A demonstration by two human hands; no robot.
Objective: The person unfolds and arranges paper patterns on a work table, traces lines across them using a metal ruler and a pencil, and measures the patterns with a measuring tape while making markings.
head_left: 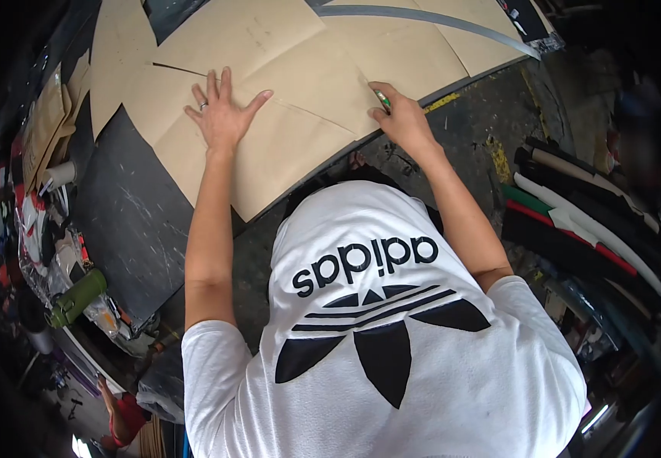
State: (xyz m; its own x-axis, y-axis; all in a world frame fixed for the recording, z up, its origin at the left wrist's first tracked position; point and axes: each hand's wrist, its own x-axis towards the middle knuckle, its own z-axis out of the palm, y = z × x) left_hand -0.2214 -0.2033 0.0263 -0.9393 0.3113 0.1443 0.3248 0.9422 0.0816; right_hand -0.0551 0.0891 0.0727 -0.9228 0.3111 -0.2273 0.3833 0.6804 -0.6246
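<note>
My left hand (227, 118) lies flat on a sheet of brown paper (269, 172), fingers spread, a ring on one of them. Near the paper's right front edge, my right hand (407, 122) is closed around a slim green tool (382, 99); whether it is a cutter or a pen I cannot tell, as its tip is hidden. A narrow dark slit (178, 69) runs through the paper towards my left fingertips. Right of that hand, a faint straight line or edge crosses the sheet.
A dark scratched tabletop (128, 206) shows on the left, beside more brown paper (120, 65). A long grey curved strip (430, 14) lies along the back. Fabric rolls (590, 221) are stacked right; a green bottle (78, 296) stands left. A person in red (126, 418) is at lower left.
</note>
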